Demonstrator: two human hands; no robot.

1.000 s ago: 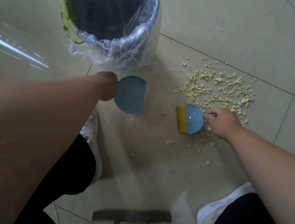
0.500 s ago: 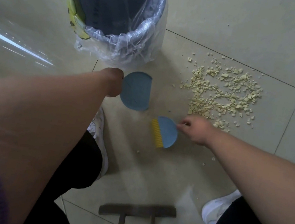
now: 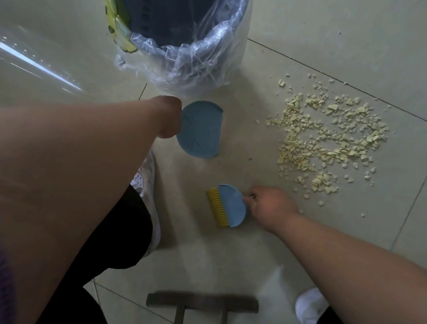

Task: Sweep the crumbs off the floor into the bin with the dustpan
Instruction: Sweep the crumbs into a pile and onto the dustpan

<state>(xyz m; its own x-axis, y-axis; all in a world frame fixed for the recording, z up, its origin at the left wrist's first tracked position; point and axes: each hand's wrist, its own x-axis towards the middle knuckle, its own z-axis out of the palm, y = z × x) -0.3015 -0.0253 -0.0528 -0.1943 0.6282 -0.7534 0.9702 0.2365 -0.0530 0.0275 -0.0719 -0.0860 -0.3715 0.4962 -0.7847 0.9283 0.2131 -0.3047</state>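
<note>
The dustpan point(image 3: 201, 130) lay on the floor point(image 3: 357, 31) just before the bin point(image 3: 175, 22), its straight edge facing the crumbs point(image 3: 325, 138), with bare tile between them. The left hand point(image 3: 169, 117) was at its rear edge; whether it gripped, I cannot tell. The right hand point(image 3: 268, 206) clenched the brush point(image 3: 228, 206) handle, bristles pointing away from the crumbs. Open tile lay between brush and dustpan.

Faint marks stood on the inside wall of the bin point(image 3: 156, 6). They were too blurred to read.
</note>
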